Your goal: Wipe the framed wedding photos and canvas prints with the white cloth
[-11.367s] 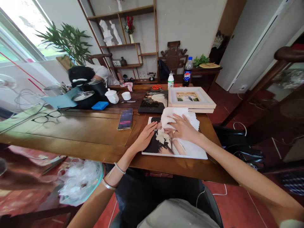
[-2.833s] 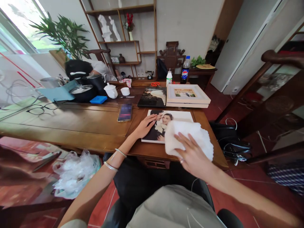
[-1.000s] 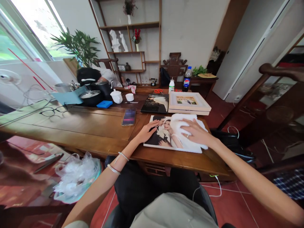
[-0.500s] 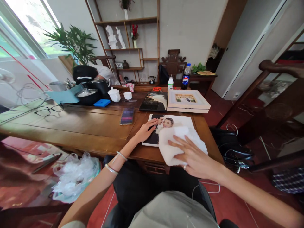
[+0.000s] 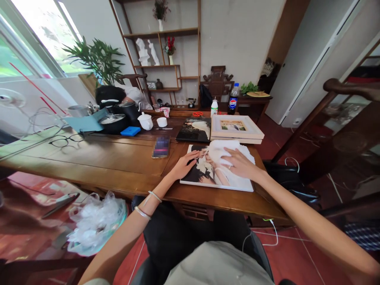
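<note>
A wedding photo panel (image 5: 204,170) with a thin white edge lies flat near the front of the wooden table. My left hand (image 5: 184,164) rests on its left side, fingers stretched out and holding nothing. On the panel's upper right, my right hand (image 5: 239,161) grips a fluffy white towel (image 5: 224,147), pressing it down with the fingers partly spread. The towel covers the upper right part of the picture. Behind the panel are a dark photo album (image 5: 193,130) and white picture frames (image 5: 252,128), which appear stacked.
A phone (image 5: 160,147) lies left of the panel. Farther back are a blue box (image 5: 130,131), a white teapot (image 5: 145,121), a white cup (image 5: 162,122), a small white bottle (image 5: 214,107) and a cola bottle (image 5: 233,99). Glasses (image 5: 65,140) lie at left; a plastic-bag-lined bin (image 5: 96,223) stands below.
My right hand has pushed the towel forward, away from me, uncovering the panel's lower right part. My left hand stays on the panel's left side. The view has shifted slightly.
</note>
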A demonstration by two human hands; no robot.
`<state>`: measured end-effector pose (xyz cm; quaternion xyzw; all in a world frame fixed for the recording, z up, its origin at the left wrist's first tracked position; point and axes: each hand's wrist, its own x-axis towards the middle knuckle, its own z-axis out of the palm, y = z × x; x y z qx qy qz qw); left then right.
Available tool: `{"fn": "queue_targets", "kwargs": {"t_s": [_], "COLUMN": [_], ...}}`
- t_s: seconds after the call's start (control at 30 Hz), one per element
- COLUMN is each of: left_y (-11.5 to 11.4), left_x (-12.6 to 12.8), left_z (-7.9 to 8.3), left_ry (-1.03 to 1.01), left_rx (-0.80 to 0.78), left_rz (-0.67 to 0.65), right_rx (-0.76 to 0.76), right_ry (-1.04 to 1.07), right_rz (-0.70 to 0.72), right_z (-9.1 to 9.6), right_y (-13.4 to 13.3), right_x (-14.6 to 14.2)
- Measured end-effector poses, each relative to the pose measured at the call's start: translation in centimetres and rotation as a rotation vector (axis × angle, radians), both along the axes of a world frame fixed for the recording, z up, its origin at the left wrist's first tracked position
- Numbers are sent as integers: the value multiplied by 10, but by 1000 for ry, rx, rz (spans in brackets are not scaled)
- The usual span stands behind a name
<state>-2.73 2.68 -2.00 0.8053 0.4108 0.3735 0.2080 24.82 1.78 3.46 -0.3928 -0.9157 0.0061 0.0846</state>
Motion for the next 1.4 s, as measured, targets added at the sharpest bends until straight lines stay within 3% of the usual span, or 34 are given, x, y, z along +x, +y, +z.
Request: {"fn": "queue_targets", "kwargs": {"t_s": [0.13, 0.23, 0.33, 0.53, 0.63, 0.73, 0.93, 1.03, 1.1, 1.3, 1.4], "left_y": [-2, -3, -2, 2, 2, 2, -1, -2, -2, 2, 4], "left_x": [1, 1, 0, -2, -2, -1, 0, 1, 1, -2, -2], "left_z": [2, 2, 2, -1, -2, -2, 2, 3, 3, 0, 0], "left_ry": [3, 11, 11, -3, -8, -13, 2, 5, 5, -30, -96], "left_rx": [-1, 1, 2, 0, 2, 5, -12, -11, -10, -30, -91], "left_rz": [-12, 0, -10, -31, -24, -20, -18, -13, -20, -44, -42], "right_rx": [-29, -46, -45, 10, 27, 27, -3, -24, -34, -3, 51], "right_ry": [2, 5, 20, 30, 54, 36, 15, 37, 34, -37, -58], "right_rz": [133, 187, 192, 54, -1, 8, 159, 179, 148, -51, -79], "right_z": [-1, -1, -1, 2, 3, 1, -3, -3, -2, 3, 3], "right_y": [-67, -95, -79, 14, 35, 20, -72, -94, -87, -17, -1], "right_x": [-6, -11, -15, -18, -18, -18, -21, -23, -25, -45, -61]}}
